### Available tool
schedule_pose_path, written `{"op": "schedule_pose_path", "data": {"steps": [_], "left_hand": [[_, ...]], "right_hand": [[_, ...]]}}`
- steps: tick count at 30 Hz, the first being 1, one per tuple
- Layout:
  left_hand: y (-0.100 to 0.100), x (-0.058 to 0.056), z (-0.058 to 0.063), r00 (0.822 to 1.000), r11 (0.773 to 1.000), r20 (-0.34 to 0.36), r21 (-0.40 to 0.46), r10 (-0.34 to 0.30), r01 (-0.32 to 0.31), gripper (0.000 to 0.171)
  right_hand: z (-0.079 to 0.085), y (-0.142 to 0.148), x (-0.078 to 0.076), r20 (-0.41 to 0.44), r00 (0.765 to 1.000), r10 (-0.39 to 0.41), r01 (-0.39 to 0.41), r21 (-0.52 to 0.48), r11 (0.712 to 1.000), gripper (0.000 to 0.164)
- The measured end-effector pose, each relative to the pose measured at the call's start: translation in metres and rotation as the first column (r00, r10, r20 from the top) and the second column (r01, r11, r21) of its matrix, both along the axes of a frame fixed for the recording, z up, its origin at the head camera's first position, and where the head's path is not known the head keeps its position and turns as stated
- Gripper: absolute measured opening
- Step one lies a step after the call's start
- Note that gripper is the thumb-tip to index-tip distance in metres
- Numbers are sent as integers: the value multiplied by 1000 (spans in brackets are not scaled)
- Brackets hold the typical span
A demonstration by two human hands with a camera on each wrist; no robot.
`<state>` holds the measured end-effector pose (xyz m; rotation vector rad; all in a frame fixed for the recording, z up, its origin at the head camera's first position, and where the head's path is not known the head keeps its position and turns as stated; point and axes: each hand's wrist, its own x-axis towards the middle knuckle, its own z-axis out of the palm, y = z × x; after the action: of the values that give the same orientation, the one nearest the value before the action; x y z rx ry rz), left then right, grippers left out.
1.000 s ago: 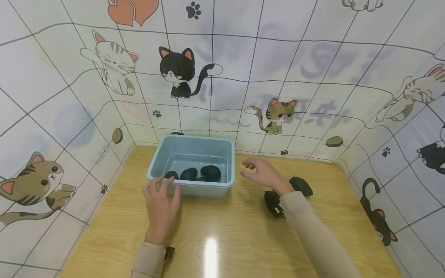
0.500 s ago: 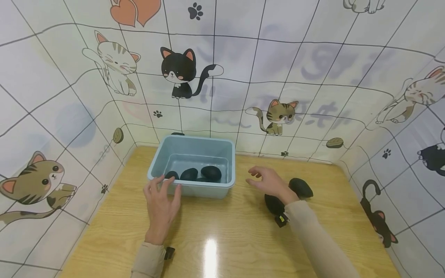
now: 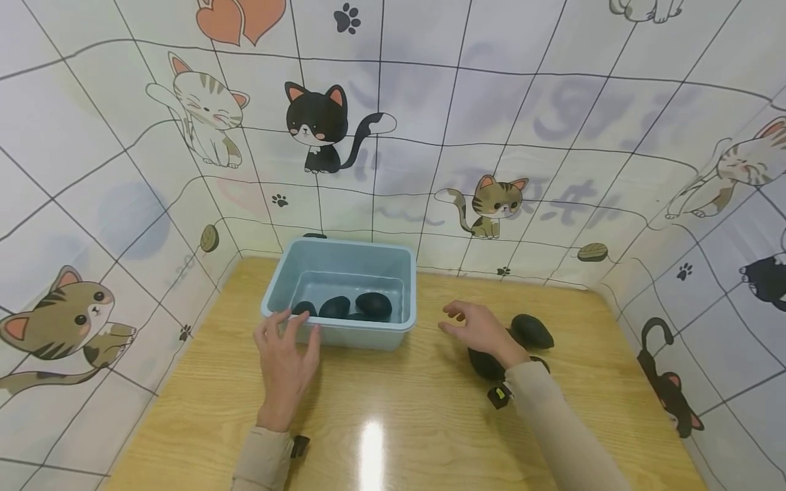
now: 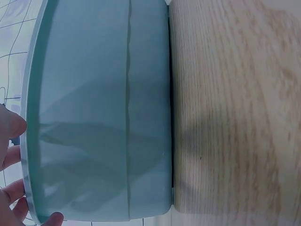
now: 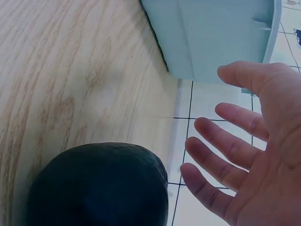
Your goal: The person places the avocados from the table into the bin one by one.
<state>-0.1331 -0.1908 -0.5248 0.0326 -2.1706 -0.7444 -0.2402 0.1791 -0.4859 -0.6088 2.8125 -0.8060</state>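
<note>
My left hand [image 3: 285, 365] is at the front left of a light blue plastic bin [image 3: 350, 337], fingers curved over its rim and thumb at the front wall; the left wrist view shows the fingers [image 4: 15, 188] at that rim. Inside the bin lie several dark avocados [image 3: 373, 305], bunched toward the near side. My right hand [image 3: 482, 331] holds nothing, its fingers loosely bent and spread, right of the bin. Below its wrist lies one avocado [image 3: 484, 363], partly covered by the arm. A second avocado [image 3: 531, 331] rests just beyond the forearm.
Everything stands on a light wooden table [image 3: 393, 402]. White tiled walls [image 3: 417, 123] with cartoon cats enclose it behind and at both sides. The bin sits near the back edge, left of centre. A small black device [image 3: 500, 395] is strapped at my right wrist.
My right hand has drawn back to the right and slightly nearer, away from the bin. The left hand keeps its place at the rim; the avocados have not moved.
</note>
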Motion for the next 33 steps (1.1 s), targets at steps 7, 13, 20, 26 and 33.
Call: {"op": "schedule_pose_path", "data": {"steps": [7,13,20,26,33], "left_hand": [[0,-1,0,1000,1000,-4,3,-4,5,29],[0,-1,0,1000,1000,10,3,-4,4,30],[0,0,0,1000,1000,3,2,1,-1,29],[1,0,0,1000,1000,-4,-2,-4,4,29],[0,1,0,1000,1000,0,-1,0,0,30]], "right_hand": [[-1,2,1,-1,1000,-12,12,-1,1000,49],[-7,6,3,14,999,-33,33,10,999,49],[-11,8,5,51,998,-37,37,-9,999,50],[-20,14,5,65,997,-49,50,-5,999,49],[-23,18,10,69,996,-61,64,-28,998,49]]}}
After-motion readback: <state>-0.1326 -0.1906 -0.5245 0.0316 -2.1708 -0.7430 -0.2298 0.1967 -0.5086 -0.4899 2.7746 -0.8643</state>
